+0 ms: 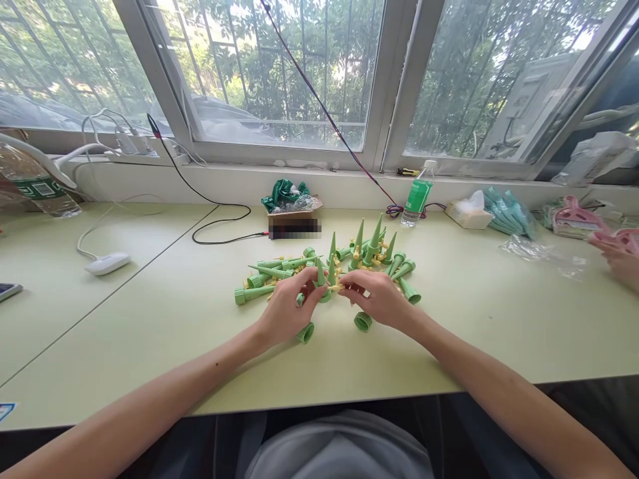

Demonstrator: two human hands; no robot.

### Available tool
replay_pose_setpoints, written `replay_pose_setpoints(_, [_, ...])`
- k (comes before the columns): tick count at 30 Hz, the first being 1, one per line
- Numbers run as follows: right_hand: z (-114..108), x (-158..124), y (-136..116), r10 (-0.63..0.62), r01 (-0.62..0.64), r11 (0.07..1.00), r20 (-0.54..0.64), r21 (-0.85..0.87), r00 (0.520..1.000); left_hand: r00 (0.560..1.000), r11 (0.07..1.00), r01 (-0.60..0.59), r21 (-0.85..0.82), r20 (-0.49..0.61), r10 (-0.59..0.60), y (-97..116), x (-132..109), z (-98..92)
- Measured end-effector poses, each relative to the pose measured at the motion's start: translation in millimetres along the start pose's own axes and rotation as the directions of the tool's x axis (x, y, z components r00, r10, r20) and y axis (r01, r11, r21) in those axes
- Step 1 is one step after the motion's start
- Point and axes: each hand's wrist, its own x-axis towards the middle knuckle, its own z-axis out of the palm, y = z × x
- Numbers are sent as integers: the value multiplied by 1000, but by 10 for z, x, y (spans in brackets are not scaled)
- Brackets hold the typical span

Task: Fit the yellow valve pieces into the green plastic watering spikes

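Note:
Green plastic cone-shaped spikes with small yellow valve-like fittings are heaped on the table, several of them upright like the green spike (374,243) at the back. My left hand (289,306) is closed around a green spike (320,274) at the front of the heap. In the fingertips of my right hand (382,297) is a small yellow fitting (335,288), which meets the spike's lower part; fingers partly hide the contact. Between my forearms lie a green ring cap (363,322) and another green cap end (305,332), partly under my left hand.
Behind the heap stands a small box (294,214) with green wrapping. A water bottle (418,194), a tissue box (468,214) and a pink dustpan (579,216) line the back right. At left is a white mouse (108,263). Another person's hand (622,263) shows at far right.

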Motion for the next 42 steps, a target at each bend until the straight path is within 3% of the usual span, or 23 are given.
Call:
replay_pose_setpoints(5, [12, -12, -4, 54, -53, 997, -15, 48, 998, 1000, 1000, -7, 18, 1, 7, 21, -5, -4])
replay_pose_setpoints(28, [39, -6, 28, -58, 57, 997, -18, -54, 998, 999, 998, -44, 44, 17, 43, -4, -33, 8])
replay_pose_setpoints(42, [35, -3, 12, -7, 12, 996, 57, -85, 998, 983, 982, -182, 55, -12, 183, -16, -31, -3])
